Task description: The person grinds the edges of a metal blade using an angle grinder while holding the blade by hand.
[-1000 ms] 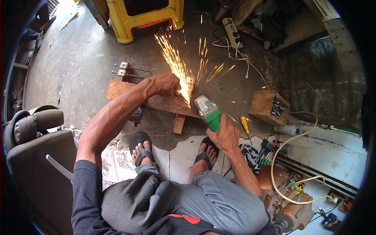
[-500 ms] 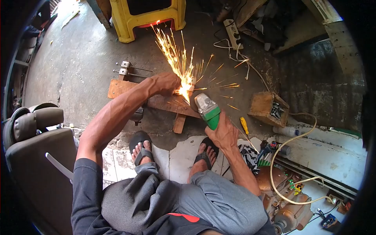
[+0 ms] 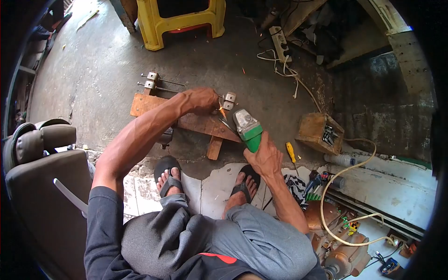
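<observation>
The grey floor (image 3: 98,98) takes the biggest part of the view, with white tiles (image 3: 186,200) under the person's sandals. At the left side there is a brown padded chair (image 3: 42,200). At the top, a yellow stool (image 3: 186,22) is standing on the floor. In the lower right corner lies a machine with a copper-coloured body (image 3: 347,256), and a pale cable (image 3: 322,205) makes a wide curve above it.

In the middle is a long wooden plank (image 3: 200,125), low above the floor. The open wooden box (image 3: 310,130), to the right of the plank, contains small metal pieces. The green and silver grinder (image 3: 249,130) is at the right end of the plank, its head pointing up and to the left. The right hand (image 3: 266,156) is wrapped around its green body. The left hand (image 3: 203,99) is over the plank with the fingers bent; what it holds, I cannot tell.

A white power strip (image 3: 280,43) lies near the stool. The yellow screwdriver (image 3: 290,151) is between the grinder and the box. Smaller still, a metal block (image 3: 228,100) is just beside the left hand, and a small orange glow (image 3: 222,112) shows below this block.
</observation>
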Demonstrator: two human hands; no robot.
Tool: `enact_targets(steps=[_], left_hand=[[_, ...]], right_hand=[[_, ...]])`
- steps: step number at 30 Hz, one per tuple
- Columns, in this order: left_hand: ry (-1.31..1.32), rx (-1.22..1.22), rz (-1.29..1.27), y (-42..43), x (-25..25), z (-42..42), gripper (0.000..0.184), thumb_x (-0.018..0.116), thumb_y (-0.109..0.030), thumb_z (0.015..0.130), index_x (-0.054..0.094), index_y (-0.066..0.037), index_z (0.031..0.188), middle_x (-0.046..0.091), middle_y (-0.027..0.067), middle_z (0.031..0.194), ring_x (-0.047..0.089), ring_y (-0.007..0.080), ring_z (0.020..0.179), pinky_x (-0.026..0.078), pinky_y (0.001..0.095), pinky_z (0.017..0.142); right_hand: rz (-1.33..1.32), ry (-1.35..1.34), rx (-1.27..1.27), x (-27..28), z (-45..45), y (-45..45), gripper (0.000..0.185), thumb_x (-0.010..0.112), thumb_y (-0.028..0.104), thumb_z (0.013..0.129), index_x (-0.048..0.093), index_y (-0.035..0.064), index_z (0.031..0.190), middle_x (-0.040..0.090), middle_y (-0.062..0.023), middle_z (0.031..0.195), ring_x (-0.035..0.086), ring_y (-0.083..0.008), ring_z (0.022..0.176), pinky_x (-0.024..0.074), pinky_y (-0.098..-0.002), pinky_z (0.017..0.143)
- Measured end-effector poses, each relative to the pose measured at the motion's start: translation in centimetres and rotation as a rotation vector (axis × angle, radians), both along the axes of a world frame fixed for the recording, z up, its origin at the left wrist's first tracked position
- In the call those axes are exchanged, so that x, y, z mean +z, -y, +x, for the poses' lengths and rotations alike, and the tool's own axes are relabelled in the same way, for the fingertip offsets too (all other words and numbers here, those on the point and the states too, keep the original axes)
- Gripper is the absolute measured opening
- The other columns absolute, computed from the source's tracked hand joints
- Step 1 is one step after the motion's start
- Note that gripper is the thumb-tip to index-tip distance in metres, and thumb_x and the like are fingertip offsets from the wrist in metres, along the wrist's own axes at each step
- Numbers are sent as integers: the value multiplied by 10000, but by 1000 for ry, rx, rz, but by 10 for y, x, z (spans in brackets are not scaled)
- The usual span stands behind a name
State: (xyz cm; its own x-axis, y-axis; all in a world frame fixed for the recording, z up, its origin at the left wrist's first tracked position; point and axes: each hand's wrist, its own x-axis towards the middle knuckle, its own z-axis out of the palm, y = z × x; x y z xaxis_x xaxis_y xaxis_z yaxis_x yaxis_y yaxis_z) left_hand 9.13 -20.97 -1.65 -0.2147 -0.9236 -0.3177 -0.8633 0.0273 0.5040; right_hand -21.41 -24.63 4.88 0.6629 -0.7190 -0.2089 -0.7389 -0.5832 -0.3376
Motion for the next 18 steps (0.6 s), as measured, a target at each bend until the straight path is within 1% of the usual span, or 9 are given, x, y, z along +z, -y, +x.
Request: enact_targets(steps=[2,5,6,8,9,12,14,17,18], left_hand=[[42,-54,21,3,-2,2,200,698,-205,891,759,-57,1012,715,183,913,699,373,917,555,466,790],[129,-127,95,6,18,1,225,685,-241,926,759,-67,1048,713,171,966,693,375,966,554,464,809],[124,-124,98,4,15,1,225,685,-241,926,759,-67,1048,713,171,966,693,375,966,554,464,809],[33,-92,16,-2,12,6,193,682,-215,923,759,-79,1036,704,152,1005,682,370,980,542,467,819],[37,-90,16,-5,12,14,193,682,-215,923,759,-79,1036,704,152,1005,682,370,980,542,467,819],[27,-71,-113,-8,10,43,168,642,-108,944,765,-98,1057,673,156,955,673,340,914,526,457,798],[62,-34,-82,-13,16,60,159,641,-113,949,765,-93,1046,656,155,924,671,320,889,526,445,783],[50,129,-43,-26,19,73,146,650,-150,954,760,-83,1023,640,130,904,659,303,862,519,440,769],[53,125,-39,-27,11,78,146,650,-150,954,760,-83,1023,640,130,904,659,303,862,519,440,769]], right_hand=[[11,-6,6,2,1,1,726,718,295,768,463,-21,1369,673,-308,1065,686,-507,911,551,-572,763],[18,-20,-6,9,5,-1,673,724,304,768,482,-20,1306,672,-311,1072,686,-502,918,547,-569,767],[21,-24,-2,6,3,1,673,724,304,768,482,-20,1306,672,-311,1072,686,-502,918,547,-569,767],[-55,-38,-35,-4,-7,10,745,739,317,778,426,-23,1363,668,-304,1057,705,-485,883,565,-544,744],[-55,-35,-34,-2,-9,13,745,739,317,778,426,-23,1363,668,-304,1057,705,-485,883,565,-544,744],[-20,-17,-117,12,-19,21,706,739,318,775,449,-32,1315,669,-318,1050,698,-493,891,556,-550,754],[-14,-16,-128,15,-25,22,665,737,310,773,470,-35,1275,670,-329,1037,695,-492,888,550,-552,754],[0,-20,-103,12,-32,23,641,734,303,775,484,-27,1264,671,-334,1039,695,-487,880,552,-546,747],[4,-17,-107,10,-33,23,641,734,303,775,484,-27,1264,671,-334,1039,695,-487,880,552,-546,747]])
